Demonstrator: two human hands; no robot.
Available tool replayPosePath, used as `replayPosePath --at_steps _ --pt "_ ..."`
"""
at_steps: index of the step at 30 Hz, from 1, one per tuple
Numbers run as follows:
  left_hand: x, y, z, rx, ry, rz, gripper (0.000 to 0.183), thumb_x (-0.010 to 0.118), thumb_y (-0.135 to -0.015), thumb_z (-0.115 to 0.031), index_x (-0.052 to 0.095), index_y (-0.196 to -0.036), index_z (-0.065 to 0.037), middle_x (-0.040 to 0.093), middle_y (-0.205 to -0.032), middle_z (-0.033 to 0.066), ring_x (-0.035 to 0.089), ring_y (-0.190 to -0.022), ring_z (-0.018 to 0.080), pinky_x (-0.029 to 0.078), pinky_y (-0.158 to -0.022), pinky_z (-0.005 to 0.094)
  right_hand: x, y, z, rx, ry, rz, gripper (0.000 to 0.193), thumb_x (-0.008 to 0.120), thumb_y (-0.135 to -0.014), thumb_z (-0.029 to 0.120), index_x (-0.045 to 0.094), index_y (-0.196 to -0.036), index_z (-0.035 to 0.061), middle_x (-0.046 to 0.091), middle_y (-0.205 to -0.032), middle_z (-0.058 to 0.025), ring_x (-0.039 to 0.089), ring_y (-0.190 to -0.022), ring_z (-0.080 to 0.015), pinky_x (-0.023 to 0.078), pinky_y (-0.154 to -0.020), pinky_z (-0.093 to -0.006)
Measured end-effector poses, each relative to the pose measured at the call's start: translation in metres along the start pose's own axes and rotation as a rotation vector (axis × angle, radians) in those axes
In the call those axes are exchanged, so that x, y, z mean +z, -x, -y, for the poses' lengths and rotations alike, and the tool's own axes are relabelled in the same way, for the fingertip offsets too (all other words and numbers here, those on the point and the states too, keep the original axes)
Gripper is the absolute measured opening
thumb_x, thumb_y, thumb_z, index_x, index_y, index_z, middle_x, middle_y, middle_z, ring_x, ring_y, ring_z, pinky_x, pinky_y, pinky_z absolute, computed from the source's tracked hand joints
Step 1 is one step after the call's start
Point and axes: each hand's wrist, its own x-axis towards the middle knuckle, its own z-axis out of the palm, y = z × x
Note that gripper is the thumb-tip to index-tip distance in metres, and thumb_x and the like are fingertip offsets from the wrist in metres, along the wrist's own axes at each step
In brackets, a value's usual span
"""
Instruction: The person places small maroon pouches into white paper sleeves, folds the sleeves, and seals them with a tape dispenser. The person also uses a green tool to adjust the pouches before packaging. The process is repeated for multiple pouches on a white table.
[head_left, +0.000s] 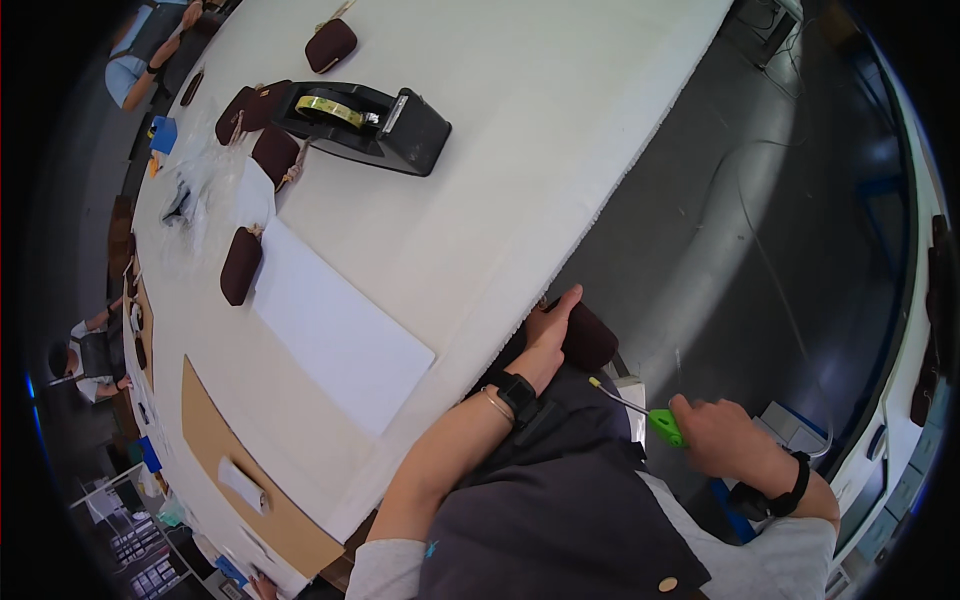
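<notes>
At the table's edge, my left hand [546, 338] is closed around a dark maroon zip case [592, 337], its thumb raised along the near side. Part of the case is hidden behind the hand. Off the table to the right, my right hand [728, 437] grips a green long-necked lighter [664, 426]. Its thin metal neck points up and left toward the case, with a gap between them. No flame can be made out at the tip.
The white-covered table [500, 230] holds a black tape dispenser [415, 135], several similar maroon cases [241, 266], a white sheet [335, 320], crumpled clear plastic [200, 205] and brown cardboard [225, 430]. Other people [150, 45] work along the far side.
</notes>
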Motion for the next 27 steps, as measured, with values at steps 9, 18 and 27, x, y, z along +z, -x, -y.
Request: replayPosePath --at_steps 9,18,27 --pt "0.025 0.069 -0.024 -0.267 0.350 0.654 0.026 0.074 -0.080 -0.036 0.058 -0.085 -0.015 0.052 -0.081 -0.0053 0.048 -0.074 0.0068 0.039 -0.063 0.0258 -0.096 -0.002 -0.007 0.279 -0.353 -0.311 0.055 0.064 -0.083 0.016 0.045 -0.131 -0.0033 0.059 -0.111 -0.0317 0.057 -0.106 -0.0442 0.046 -0.086 -0.0399" --pt "-0.114 0.163 -0.171 0.585 0.619 0.668 0.020 0.065 -0.083 -0.013 0.052 -0.098 -0.012 0.049 -0.112 0.0036 0.051 -0.098 0.0144 0.041 -0.093 0.0334 -0.241 -0.270 -0.049 -0.027 0.117 -1.006 0.046 0.058 -0.079 0.005 0.039 -0.119 -0.0061 0.058 -0.097 -0.0303 0.055 -0.089 -0.0503 0.044 -0.076 -0.0544" --pt "-0.243 0.159 -0.194 0.598 0.817 -0.091 0.012 0.061 -0.092 -0.017 0.058 -0.084 -0.008 0.061 -0.091 0.0036 0.059 -0.086 0.0132 0.052 -0.078 0.0293 -0.250 -0.349 0.020 -0.212 0.210 -1.267 0.054 0.065 -0.075 0.009 0.045 -0.124 -0.0018 0.047 -0.125 -0.0216 0.046 -0.114 -0.0385 0.044 -0.090 -0.0466"
